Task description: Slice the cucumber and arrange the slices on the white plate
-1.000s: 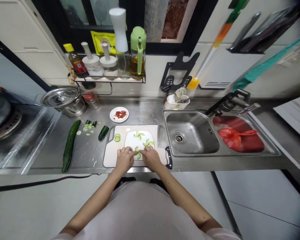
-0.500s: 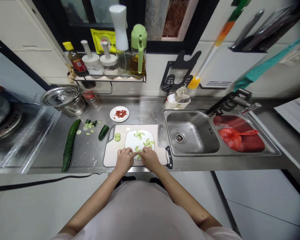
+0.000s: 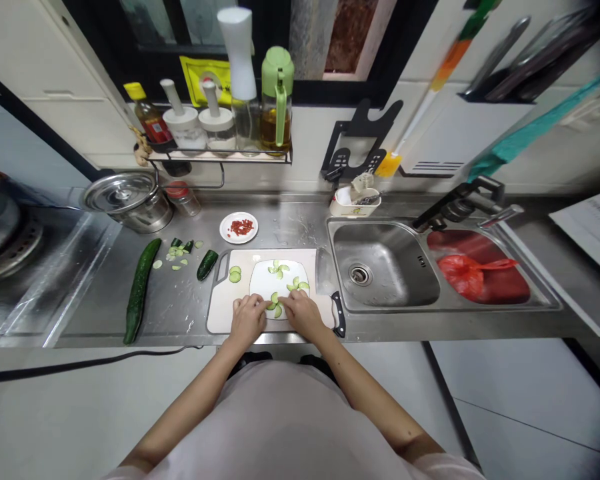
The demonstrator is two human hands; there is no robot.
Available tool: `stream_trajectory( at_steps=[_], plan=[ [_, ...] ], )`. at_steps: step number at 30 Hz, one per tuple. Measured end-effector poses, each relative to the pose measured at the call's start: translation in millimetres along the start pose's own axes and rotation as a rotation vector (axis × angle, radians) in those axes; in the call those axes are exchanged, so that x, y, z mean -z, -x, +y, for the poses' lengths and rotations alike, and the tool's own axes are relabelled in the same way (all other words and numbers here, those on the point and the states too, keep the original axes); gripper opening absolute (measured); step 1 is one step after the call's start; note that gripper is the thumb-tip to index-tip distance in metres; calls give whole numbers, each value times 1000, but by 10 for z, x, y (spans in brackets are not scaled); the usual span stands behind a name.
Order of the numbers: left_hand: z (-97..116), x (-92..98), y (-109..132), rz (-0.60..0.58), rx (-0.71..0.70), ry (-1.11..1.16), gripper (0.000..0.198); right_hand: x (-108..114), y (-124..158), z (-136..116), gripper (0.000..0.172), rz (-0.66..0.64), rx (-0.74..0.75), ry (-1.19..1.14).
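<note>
A white plate (image 3: 259, 280) rests on a pale cutting board (image 3: 224, 313). On the plate, thin green cucumber slices (image 3: 274, 306) are fanned into flower-like groups at the top, right and bottom. My left hand (image 3: 248, 320) has its fingers curled, with the tips closed at the left edge of the bottom group. From the other side my right hand (image 3: 303, 315) reaches in, its fingers bent and their tips at the right edge of the same group. Round cucumber pieces (image 3: 235, 274) lie on the board left of the plate. A knife (image 3: 338, 315) lies along the board's right side.
A whole cucumber (image 3: 143, 290), a cut cucumber end (image 3: 207, 265) and scraps lie to the left. Behind the board is a small dish (image 3: 225, 230) of red bits. A steel sink (image 3: 387, 267) is on the right, a lidded pot (image 3: 140, 210) at the back left.
My fingertips have moved slightly apart, the right hand shifting right. More of the bottom group of cucumber slices shows between them.
</note>
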State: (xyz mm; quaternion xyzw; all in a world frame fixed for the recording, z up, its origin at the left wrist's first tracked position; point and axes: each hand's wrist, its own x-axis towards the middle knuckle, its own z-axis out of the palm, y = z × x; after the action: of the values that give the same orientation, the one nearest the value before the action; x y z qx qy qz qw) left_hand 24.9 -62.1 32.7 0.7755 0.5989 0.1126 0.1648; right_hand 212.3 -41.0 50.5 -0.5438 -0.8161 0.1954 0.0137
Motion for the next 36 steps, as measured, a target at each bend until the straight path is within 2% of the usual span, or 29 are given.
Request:
stream_trajectory(
  at_steps=[9,14,17,20,25,32,36],
  plan=[
    [-169,104,-36,204,246,166,31,124,122,266,33,217,-166,-105],
    [-324,118,-48,308,377,226,29,129,190,458,33,357,-178,-176],
    [-418,130,-89,352,467,233,31,126,201,530,34,394,-168,-216],
    [-507,162,-174,364,565,193,34,118,192,552,36,407,-149,-223],
    [-594,195,-362,319,663,101,39,107,156,523,38,405,-134,-228],
    [-584,143,-483,302,670,38,34,121,129,510,38,391,-121,-243],
    [-603,140,-518,320,663,85,28,91,136,521,38,393,-116,-239]
  ],
)
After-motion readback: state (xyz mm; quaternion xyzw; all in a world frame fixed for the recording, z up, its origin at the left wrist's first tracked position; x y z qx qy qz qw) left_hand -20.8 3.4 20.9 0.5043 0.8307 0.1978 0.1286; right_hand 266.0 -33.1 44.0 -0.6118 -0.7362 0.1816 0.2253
